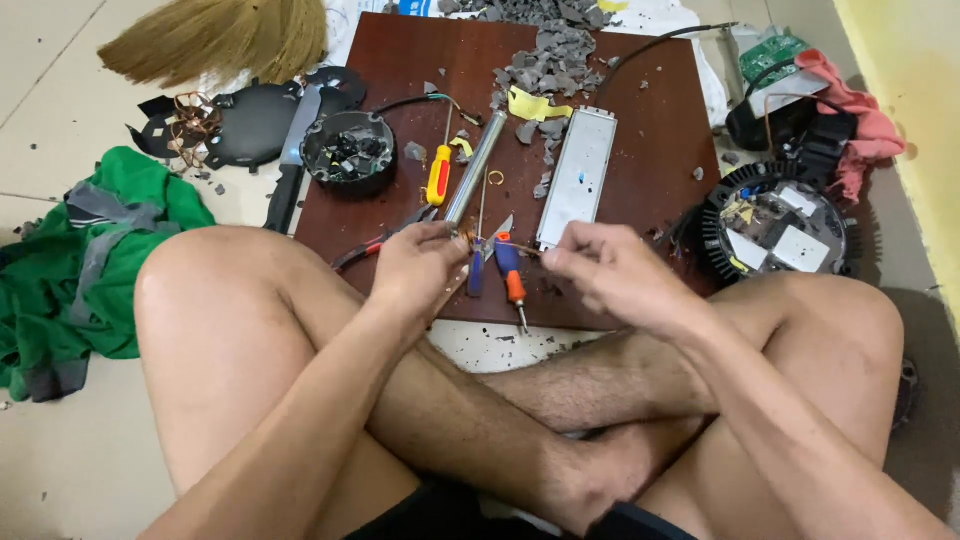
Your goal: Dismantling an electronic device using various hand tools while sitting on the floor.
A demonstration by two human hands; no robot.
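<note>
Left hand (418,262) is clamped on the near end of a metal tube (474,172), which slants away from the grip across the brown board (660,150) lying on the floor. Right hand (610,268) sits just right of it, fingers pinched together on a thin wire (520,247) that runs back to the tube's end. Between the two grips lie a blue-and-orange screwdriver (510,272) and what appear to be scissors; a yellow-handled screwdriver (439,175) lies just beyond the left grip, red pliers (385,240) just to its left. Further beyond: a white metal case (580,175) and grey rubble (550,62). Well right of the right grip stands a round finned housing (775,222). Judgement: the wire is fine and looks liable to snap; a steady pull in line with the tube, with the left grip kept firm against rotation, seems the sound method. Whether the wire is coiled inside cannot be told.
</note>
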